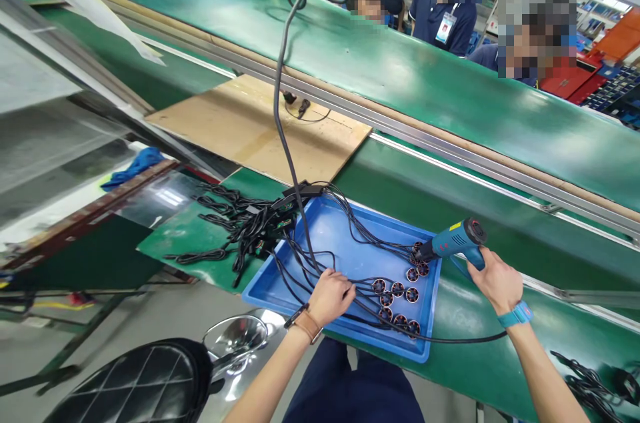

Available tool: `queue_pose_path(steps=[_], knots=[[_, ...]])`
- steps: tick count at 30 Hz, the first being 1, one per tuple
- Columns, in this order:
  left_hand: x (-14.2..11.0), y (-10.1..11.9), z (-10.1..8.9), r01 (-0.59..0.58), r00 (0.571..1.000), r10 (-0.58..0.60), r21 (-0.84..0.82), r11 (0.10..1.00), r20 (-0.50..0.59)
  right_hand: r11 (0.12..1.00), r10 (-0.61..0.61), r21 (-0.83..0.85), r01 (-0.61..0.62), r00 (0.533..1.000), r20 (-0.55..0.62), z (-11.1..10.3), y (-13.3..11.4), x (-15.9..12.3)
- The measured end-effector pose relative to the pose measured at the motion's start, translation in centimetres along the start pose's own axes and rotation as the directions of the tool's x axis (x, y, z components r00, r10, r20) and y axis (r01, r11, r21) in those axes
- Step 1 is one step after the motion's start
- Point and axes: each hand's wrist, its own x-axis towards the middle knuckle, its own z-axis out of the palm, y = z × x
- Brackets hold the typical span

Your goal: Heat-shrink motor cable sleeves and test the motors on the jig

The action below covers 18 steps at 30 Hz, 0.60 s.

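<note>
My right hand (497, 281) grips the handle of a blue heat gun (453, 239), whose dark nozzle points left. The nozzle is over the right side of a blue tray (320, 221), close to several small round parts with copper-coloured rims (397, 289) on cable ends. My left hand (331, 296) is closed at the tray's front edge, on black cables (367, 305) that run to those parts. What lies inside its curled fingers is partly hidden. The heat gun's own cord seems to cross the tray's front right corner.
Bundled black cables (255, 223) lie left of the tray, and more cables (590, 379) lie at lower right. A thick cord (280, 103) hangs down into the tray. Behind are a cardboard sheet (250, 126) and a green conveyor (400, 69), with several people beyond. A black stool (140, 383) stands at lower left.
</note>
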Motion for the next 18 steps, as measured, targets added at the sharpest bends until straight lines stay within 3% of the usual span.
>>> queue_pose_path(steps=[18], knots=[[0.2,0.2,0.1,-0.006,1.0,0.006,-0.029,1.0,-0.018,0.994,-0.034,-0.097,0.04,0.997,0.064,-0.5,2.2,-1.7]])
